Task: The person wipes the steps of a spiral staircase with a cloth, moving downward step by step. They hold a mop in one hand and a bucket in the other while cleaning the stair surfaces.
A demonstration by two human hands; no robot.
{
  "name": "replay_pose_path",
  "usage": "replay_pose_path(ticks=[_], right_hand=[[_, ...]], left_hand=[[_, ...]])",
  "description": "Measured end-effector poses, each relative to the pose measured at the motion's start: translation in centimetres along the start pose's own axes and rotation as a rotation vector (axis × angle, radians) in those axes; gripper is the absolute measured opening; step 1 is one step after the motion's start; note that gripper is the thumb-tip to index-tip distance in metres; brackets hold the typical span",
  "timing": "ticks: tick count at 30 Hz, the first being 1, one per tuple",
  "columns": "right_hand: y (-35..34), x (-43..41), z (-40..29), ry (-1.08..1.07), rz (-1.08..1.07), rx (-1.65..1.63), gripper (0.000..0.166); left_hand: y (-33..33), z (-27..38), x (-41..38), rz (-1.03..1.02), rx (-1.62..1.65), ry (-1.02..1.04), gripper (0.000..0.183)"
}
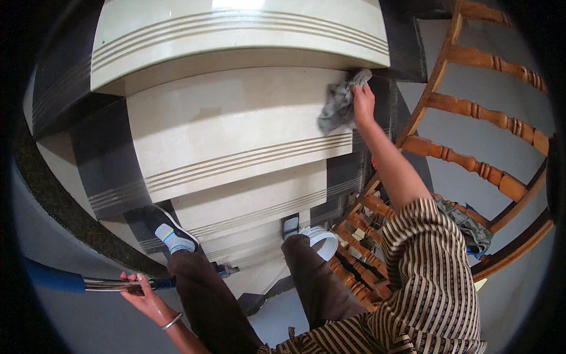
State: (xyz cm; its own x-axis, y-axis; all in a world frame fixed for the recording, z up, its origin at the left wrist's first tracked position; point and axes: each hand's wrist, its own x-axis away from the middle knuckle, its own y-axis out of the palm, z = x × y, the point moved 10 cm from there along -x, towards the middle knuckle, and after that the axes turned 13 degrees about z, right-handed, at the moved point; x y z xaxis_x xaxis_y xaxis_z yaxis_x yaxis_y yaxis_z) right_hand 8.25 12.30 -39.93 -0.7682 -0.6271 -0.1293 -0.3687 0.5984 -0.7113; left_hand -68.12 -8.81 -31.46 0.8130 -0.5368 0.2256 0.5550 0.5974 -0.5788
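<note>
My right hand point(364, 104) grips a bunched grey cloth point(337, 106). The cloth lies against the right end of a cream stair tread point(239, 119), near its dark stone border, and looks slightly blurred. Off to the lower left, my left hand point(143, 295) is at a metal handrail point(102, 284) with blue covering on parts of it. Its fingers are around the bare metal section, and a bangle circles the wrist. Above the tread rises another cream step point(243, 33) with grooved lines along its front edge.
Wooden balusters point(479, 108) run along the right side. A white bucket point(324, 243) stands on a lower step beside my right leg. My left shoe point(172, 228) rests on a step at the left. A patterned cloth point(464, 225) hangs over the wooden railing.
</note>
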Motion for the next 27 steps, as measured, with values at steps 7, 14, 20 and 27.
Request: replay_pose_path(ticks=[7, 14, 20, 27], right_hand=[[10.3, 9.2, -7.0, -0.638, 0.203, 0.575, 0.031], [20.5, 26.4, -23.3, -0.589, -0.02, 0.354, 0.032], [28.1, 37.8, -34.6, -0.78, -0.201, 0.107, 0.03], [30.6, 46.7, -36.4, -0.654, -1.111, -0.219, 0.042]], left_hand=[[0.0, 0.7, 0.1, -0.022, 0.042, -0.064, 0.038], [-0.5, 1.3, 0.0, -0.012, -0.016, -0.198, 0.034], [-0.2, 0.9, -0.1, -0.066, 0.098, -0.23, 0.034], [-1.4, 0.9, -0.5, -0.044, 0.034, -0.272, 0.036]])
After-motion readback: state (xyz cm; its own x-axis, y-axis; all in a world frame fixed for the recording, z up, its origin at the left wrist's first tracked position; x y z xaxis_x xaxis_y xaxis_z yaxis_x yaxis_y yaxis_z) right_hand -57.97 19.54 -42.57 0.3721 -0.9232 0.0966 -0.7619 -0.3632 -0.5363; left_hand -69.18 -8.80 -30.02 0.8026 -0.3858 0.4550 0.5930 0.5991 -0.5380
